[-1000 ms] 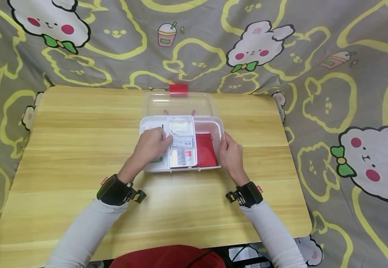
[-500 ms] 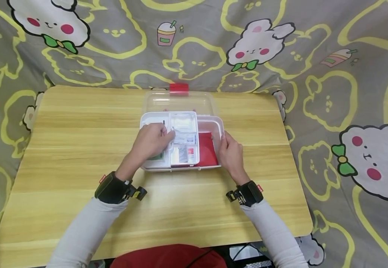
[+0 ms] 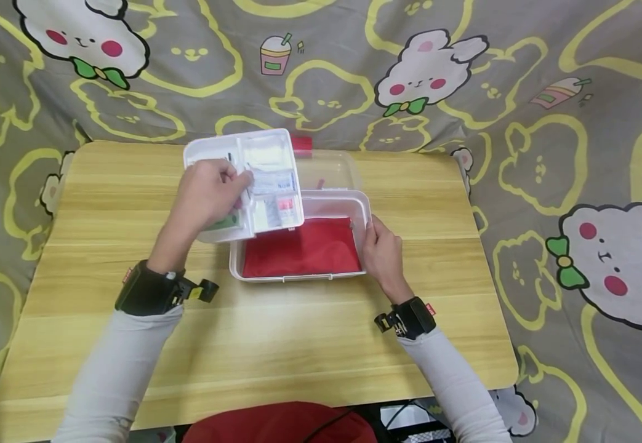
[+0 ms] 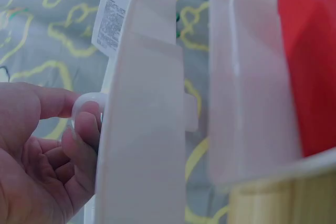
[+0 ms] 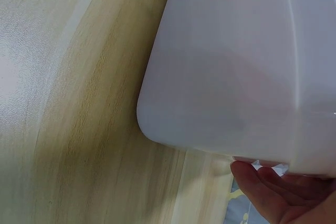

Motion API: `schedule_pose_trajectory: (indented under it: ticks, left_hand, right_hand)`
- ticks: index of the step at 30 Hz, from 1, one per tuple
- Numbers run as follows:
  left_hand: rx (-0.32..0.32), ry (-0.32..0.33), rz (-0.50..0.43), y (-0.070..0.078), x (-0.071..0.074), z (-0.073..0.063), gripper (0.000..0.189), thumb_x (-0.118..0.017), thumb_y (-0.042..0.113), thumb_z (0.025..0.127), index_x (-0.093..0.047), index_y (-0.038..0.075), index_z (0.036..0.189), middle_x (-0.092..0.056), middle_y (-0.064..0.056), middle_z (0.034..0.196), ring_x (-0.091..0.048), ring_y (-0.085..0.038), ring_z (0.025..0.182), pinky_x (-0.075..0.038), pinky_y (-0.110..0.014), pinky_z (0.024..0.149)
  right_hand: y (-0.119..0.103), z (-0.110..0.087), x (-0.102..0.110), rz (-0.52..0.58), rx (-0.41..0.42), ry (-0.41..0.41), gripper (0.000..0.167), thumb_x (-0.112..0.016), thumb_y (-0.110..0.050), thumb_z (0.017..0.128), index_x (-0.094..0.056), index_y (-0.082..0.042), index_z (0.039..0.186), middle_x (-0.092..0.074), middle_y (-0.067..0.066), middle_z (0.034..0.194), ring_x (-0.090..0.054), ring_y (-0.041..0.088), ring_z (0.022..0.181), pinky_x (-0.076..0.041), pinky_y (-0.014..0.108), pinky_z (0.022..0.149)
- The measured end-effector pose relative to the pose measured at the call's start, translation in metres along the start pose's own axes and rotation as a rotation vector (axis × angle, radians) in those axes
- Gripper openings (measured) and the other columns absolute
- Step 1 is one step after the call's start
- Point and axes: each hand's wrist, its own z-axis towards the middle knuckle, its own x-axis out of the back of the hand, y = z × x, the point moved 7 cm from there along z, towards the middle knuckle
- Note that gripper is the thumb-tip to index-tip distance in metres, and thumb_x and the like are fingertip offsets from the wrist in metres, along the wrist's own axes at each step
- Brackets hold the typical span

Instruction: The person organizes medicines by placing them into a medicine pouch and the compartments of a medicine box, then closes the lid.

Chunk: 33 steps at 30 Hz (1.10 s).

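My left hand [image 3: 210,187] pinches the small looped handle [image 4: 89,100] of a white divided tray [image 3: 248,215] and holds it up over the left part of a box. Small packets [image 3: 271,183] lie in the tray's compartments, and a printed slip [image 4: 111,22] sticks up past its edge in the left wrist view. Below stands the translucent white storage box [image 3: 293,278] with a red pouch or cloth [image 3: 321,249] in it. My right hand [image 3: 383,251] grips the box's right end wall, fingertips at the rim.
The box's clear lid [image 3: 334,169] lies folded back behind it, its red latch [image 3: 301,146] partly hidden by the tray. The wooden table [image 3: 104,246] reaches to a patterned grey curtain [image 3: 332,67] at the back and sides.
My left hand has lifted the tray out of the box and carried it left and away from me, uncovering more of the red item. The right hand stays at the box's end.
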Motion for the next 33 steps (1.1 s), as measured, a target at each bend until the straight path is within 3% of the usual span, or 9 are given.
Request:
schedule_pose_trajectory:
  ticks: [6,13,25,33]
  left_hand:
    - [0.075,0.007,0.044,-0.014,0.024,0.008,0.041,-0.055,0.042,0.101,-0.069,0.004,0.094,-0.065,-0.009,0.074,-0.063,-0.02,0.065,-0.045,-0.03,0.054]
    - [0.112,-0.008,0.013,-0.024,0.034,0.011,0.044,-0.055,0.043,0.1,-0.069,0.002,0.094,-0.064,-0.008,0.069,-0.063,-0.019,0.06,-0.048,-0.03,0.052]
    - [0.18,-0.119,-0.001,-0.034,0.028,0.02,0.049,-0.053,0.048,0.1,-0.065,0.002,0.092,-0.063,-0.004,0.066,-0.061,-0.02,0.059,-0.047,-0.032,0.055]
    - [0.15,-0.15,-0.02,-0.028,0.015,0.02,0.048,-0.054,0.046,0.101,-0.067,0.002,0.088,-0.064,-0.006,0.066,-0.061,-0.02,0.058,-0.049,-0.031,0.055]
  right_hand:
    - [0.0,0.0,-0.001,0.005,-0.002,-0.006,0.038,-0.041,-0.026,0.108,-0.069,-0.006,0.124,-0.073,0.018,0.09,-0.066,0.03,0.074,-0.053,0.041,0.064]
    - [-0.001,0.0,-0.001,0.008,0.004,-0.004,0.038,-0.04,-0.026,0.108,-0.069,-0.005,0.125,-0.074,0.02,0.092,-0.067,0.031,0.075,-0.055,0.043,0.064]
    - [0.002,-0.001,-0.003,0.006,-0.02,-0.014,0.04,-0.04,-0.028,0.109,-0.068,-0.006,0.126,-0.074,0.019,0.095,-0.066,0.031,0.076,-0.054,0.041,0.065]
    - [0.002,-0.001,-0.003,-0.006,-0.027,-0.017,0.041,-0.039,-0.029,0.109,-0.067,-0.007,0.129,-0.074,0.02,0.099,-0.068,0.032,0.079,-0.057,0.045,0.069]
